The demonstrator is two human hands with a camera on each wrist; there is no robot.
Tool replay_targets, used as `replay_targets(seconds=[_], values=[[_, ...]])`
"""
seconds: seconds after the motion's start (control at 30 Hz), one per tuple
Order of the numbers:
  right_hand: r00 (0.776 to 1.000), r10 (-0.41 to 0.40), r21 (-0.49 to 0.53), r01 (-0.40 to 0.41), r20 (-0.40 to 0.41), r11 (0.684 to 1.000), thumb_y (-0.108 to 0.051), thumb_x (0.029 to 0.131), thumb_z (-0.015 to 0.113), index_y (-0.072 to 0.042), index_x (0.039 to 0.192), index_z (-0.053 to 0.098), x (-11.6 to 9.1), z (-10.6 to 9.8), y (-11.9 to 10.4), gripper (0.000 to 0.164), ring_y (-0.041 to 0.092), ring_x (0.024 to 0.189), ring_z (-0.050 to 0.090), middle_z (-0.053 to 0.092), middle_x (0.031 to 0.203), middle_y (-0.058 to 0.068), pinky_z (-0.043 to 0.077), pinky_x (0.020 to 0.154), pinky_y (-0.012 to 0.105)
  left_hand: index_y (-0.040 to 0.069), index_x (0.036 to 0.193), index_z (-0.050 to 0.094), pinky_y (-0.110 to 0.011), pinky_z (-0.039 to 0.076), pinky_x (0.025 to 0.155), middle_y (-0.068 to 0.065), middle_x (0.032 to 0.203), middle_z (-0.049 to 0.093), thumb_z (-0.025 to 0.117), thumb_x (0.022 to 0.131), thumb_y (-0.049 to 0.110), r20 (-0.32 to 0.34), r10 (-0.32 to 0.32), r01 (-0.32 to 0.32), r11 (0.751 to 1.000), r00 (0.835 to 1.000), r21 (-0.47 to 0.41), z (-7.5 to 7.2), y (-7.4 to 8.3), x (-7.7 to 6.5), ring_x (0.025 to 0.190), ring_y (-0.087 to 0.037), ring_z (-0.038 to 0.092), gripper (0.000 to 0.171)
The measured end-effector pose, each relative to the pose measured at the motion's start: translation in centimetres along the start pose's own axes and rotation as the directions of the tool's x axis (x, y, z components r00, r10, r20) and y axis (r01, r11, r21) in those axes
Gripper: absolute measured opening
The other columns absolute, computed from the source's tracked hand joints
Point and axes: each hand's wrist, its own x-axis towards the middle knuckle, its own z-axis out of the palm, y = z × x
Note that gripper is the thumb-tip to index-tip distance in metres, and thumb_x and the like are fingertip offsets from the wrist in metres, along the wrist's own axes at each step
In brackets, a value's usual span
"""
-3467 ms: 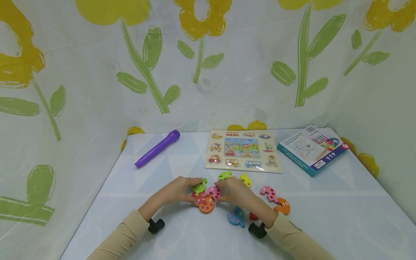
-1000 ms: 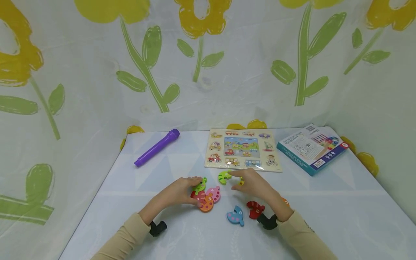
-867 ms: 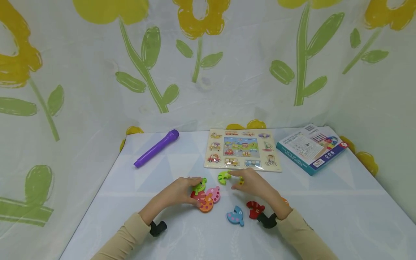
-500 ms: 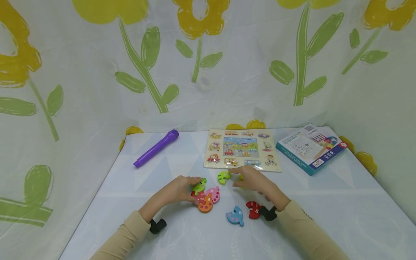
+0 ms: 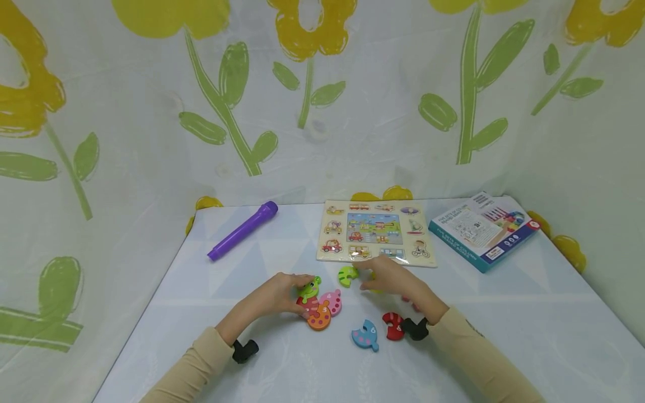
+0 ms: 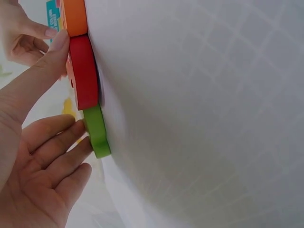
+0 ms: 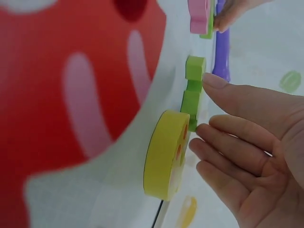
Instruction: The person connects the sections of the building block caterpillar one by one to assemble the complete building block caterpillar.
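My left hand [image 5: 277,294] holds a joined row of caterpillar puzzle pieces, thumb on the red piece [image 6: 84,71] and fingers along the green smiling head [image 5: 310,289]. An orange piece [image 5: 319,318] marked 3 and a pink piece [image 5: 331,300] marked 4 continue the row. Farther right, my right hand [image 5: 392,276] is spread beside a loose green striped piece [image 5: 345,275]; its thumb tip is right at that piece's edge in the right wrist view. A yellow piece [image 7: 164,156] stands close to the fingers, mostly covered by the hand from above.
Nearer me lie a blue piece [image 5: 364,336] and a red piece [image 5: 392,326]; another pink piece [image 5: 406,300] is partly under the right forearm. Behind are a purple microphone-shaped toy [image 5: 244,230], a wooden picture puzzle board [image 5: 327,253] and a teal-sided box [image 5: 484,230].
The right hand has left the pink piece marked 4 and moved right and away from me to the loose green piece. It has barely shifted in the last half second. The left hand stays put.
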Motion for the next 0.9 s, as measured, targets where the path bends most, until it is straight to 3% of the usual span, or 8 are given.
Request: replay_targets(seconds=[0.07,0.17,0.33,0.47,0.73,0.9], values=[[1.0,-0.025,-0.013,0.025,-0.009,1.0,-0.011,0.079,0.08,-0.004,0.129,0.061,-0.2,0.0,0.0,0.054,0.026,0.118,0.054,0.056,0.135,0.014,0.049,0.096,0.04,0.009,0.138,0.054,-0.039,0.042,0.105,-0.007,0.139,0.053,0.086,0.071,0.034,-0.002,0.001,-0.001,1.0,1.0,0.004,0.0,0.0,0.0,0.13,-0.024,0.047,0.078],[1.0,-0.029,-0.019,0.029,-0.001,0.999,-0.011,0.079,0.079,-0.003,0.128,0.061,-0.2,-0.1,0.0,0.053,0.026,0.116,0.055,0.058,0.133,0.014,0.049,0.097,0.041,0.009,0.138,0.054,-0.039,0.043,0.104,-0.008,0.139,0.053,0.086,0.071,0.034,-0.003,0.002,-0.002,1.0,1.0,0.009,0.0,0.0,0.0,0.129,-0.024,0.048,0.078],[0.999,-0.009,-0.024,0.01,0.032,1.0,-0.012,0.08,0.079,-0.004,0.129,0.061,-0.1,-0.3,0.1,0.053,0.023,0.104,0.059,0.059,0.131,0.013,0.053,0.086,0.033,0.009,0.138,0.054,-0.038,0.043,0.103,-0.008,0.138,0.054,0.086,0.071,0.033,0.001,0.007,-0.007,1.0,1.0,0.014,0.0,0.0,0.1,0.129,-0.023,0.049,0.077],[0.999,-0.008,-0.021,0.009,0.039,1.0,-0.013,0.08,0.079,-0.005,0.13,0.06,-0.2,-0.2,0.1,0.054,0.02,0.091,0.056,0.056,0.135,0.013,0.048,0.069,0.026,0.008,0.138,0.054,-0.038,0.043,0.103,-0.008,0.138,0.054,0.086,0.072,0.032,0.004,0.015,-0.015,1.0,1.0,0.013,0.0,0.0,0.1,0.129,-0.023,0.049,0.077],[0.999,0.023,0.028,-0.024,0.037,0.999,-0.012,0.082,0.077,-0.003,0.125,0.064,-1.1,0.1,-0.3,0.046,0.013,0.074,0.054,0.066,0.119,0.012,0.046,0.06,0.021,0.009,0.138,0.054,-0.038,0.044,0.103,-0.007,0.138,0.054,0.086,0.071,0.034,0.002,0.009,-0.009,1.0,1.0,0.019,0.1,0.0,0.1,0.129,-0.023,0.049,0.078],[0.999,-0.016,0.024,0.015,0.034,1.0,-0.011,0.083,0.076,-0.001,0.123,0.065,-1.6,0.3,-0.3,0.042,0.012,0.073,0.054,0.069,0.11,0.01,0.044,0.058,0.02,0.009,0.138,0.054,-0.038,0.044,0.103,-0.008,0.138,0.054,0.086,0.071,0.033,-0.001,0.017,-0.017,1.0,1.0,0.019,0.1,-0.1,0.1,0.129,-0.023,0.049,0.077]])
